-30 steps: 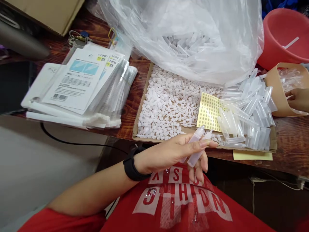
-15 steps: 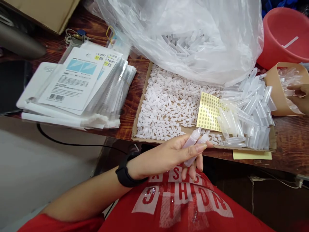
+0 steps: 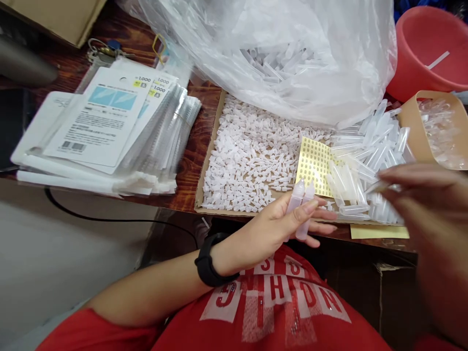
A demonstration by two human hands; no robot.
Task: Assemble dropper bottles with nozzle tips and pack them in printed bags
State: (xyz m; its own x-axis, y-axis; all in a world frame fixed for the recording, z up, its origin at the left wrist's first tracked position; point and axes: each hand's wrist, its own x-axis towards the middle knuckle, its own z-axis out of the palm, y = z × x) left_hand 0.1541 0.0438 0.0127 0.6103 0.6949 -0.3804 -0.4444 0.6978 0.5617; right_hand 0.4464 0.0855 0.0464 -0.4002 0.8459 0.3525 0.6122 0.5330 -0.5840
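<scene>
1. Translucent plastic is what the left hand [image 3: 283,226] holds: two small capped vials [image 3: 302,209], side by side, tips pointing away from the body, pinned under the thumb against the curled fingers.
2. The vials sit just at the near edge of a shallow cardboard tray [image 3: 205,170], above the person's red shirt [image 3: 270,312].
3. A black wristband [image 3: 211,261] circles the left wrist.
4. The right hand [image 3: 427,214] is blurred, low at the right of the view, over the near right corner of the tray. A thin clear piece shows at its fingertips, but I cannot tell whether the fingers grip it or how far they are spread.
5. Inside the tray, a heap of small white caps [image 3: 248,156] fills the left and middle; a yellow sticker sheet [image 3: 315,165] lies right of them, and a pile of clear tubes [image 3: 369,161] lies partly on the sheet and fills the right end.
6. A big clear bag [image 3: 292,58] of more tubes rests behind the tray and overhangs its far edge.
7. A stack of printed sleeves [image 3: 106,126] lies on the wooden table [image 3: 197,126], left of the tray.
8. At the far right, a tan holder [image 3: 411,122] with clear pieces stands beside a red basin [image 3: 427,44].
9. A yellow note [image 3: 376,232] pokes out under the tray's near right edge.
</scene>
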